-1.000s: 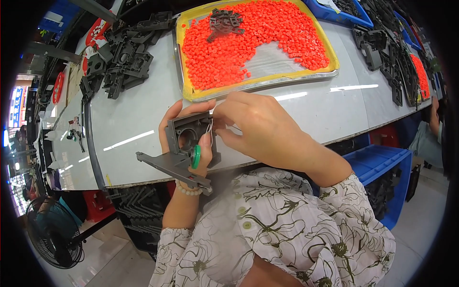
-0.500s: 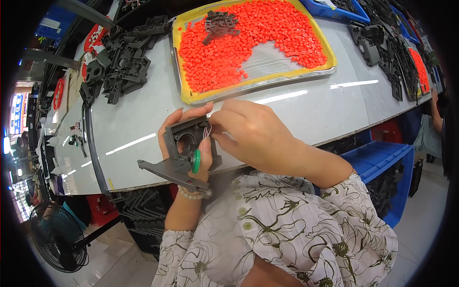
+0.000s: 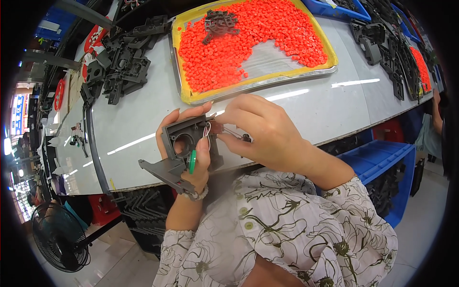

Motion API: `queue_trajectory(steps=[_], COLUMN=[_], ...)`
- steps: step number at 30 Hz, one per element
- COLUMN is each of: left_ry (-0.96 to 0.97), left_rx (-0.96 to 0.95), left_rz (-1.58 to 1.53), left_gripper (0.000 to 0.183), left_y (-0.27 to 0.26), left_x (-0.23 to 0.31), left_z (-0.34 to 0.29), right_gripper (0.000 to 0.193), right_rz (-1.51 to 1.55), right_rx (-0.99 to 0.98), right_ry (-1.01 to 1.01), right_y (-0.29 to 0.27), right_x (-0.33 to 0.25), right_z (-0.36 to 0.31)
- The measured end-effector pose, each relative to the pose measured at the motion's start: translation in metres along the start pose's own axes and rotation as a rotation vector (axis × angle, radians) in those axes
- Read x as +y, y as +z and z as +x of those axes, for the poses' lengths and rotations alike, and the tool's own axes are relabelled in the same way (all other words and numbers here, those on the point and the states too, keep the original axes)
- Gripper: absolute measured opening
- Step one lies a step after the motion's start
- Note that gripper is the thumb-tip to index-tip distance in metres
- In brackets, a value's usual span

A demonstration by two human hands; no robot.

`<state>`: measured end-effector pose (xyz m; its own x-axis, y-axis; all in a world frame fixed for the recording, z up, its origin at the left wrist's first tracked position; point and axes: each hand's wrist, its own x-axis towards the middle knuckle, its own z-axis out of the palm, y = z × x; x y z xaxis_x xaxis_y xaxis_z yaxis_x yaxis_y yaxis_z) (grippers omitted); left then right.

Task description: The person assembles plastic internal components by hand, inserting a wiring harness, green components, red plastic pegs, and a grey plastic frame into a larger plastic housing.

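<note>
My left hand [image 3: 201, 160] is wrapped round a dark grey plastic housing [image 3: 174, 138] with a round opening and a long flat arm. A green disc [image 3: 192, 161] sits by my left thumb; how it is fixed cannot be made out. Thin pale wires [image 3: 207, 129] loop at the housing's right edge, beside the thumb tip. My right hand [image 3: 267, 126] is closed in a pinch just right of the housing. Wires run between its finger and thumb, and a small dark piece [image 3: 246, 138] shows below the fingers.
A yellow-rimmed metal tray [image 3: 332, 68] holds many small red caps [image 3: 210, 62] and a dark plastic part [image 3: 221, 25]. Dark housings [image 3: 126, 67] are piled to the left on the white table [image 3: 129, 129]. A blue crate [image 3: 401, 182] stands right, a black fan [image 3: 57, 237] lower left.
My right hand has drawn slightly away from the housing, uncovering wires and a small dark piece at its fingers. The green disc has turned more edge-on. My left hand keeps its hold.
</note>
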<state>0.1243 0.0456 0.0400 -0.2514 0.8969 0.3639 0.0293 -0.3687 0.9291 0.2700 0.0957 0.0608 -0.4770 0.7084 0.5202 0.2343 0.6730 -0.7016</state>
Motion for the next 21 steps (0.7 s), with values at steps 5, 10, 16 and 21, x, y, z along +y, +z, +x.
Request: queue_trajectory(steps=[5, 10, 16, 21], left_ry=[0.076, -0.096, -0.316, -0.355], left_rx=[-0.041, 0.012, -0.004, 0.012], left_rz=[0.039, -0.132, -0.331, -0.404], left_gripper=[0.050, 0.053, 0.071, 0.101], left_y=[0.001, 0.003, -0.010, -0.004], left_x=[-0.010, -0.006, -0.006, -0.010], left_z=[-0.001, 0.001, 0.005, 0.006], right_gripper=[0.016, 0.020, 0.030, 0.024], right_rz=[-0.009, 0.000, 0.040, 0.197], right_rx=[0.010, -0.033, -0.059, -0.179], right_ry=[-0.007, -0.007, -0.033, -0.153], right_y=[0.002, 0.004, -0.008, -0.007], right_x=[0.003, 0.010, 0.004, 0.002], right_z=[-0.002, 0.001, 0.014, 0.032])
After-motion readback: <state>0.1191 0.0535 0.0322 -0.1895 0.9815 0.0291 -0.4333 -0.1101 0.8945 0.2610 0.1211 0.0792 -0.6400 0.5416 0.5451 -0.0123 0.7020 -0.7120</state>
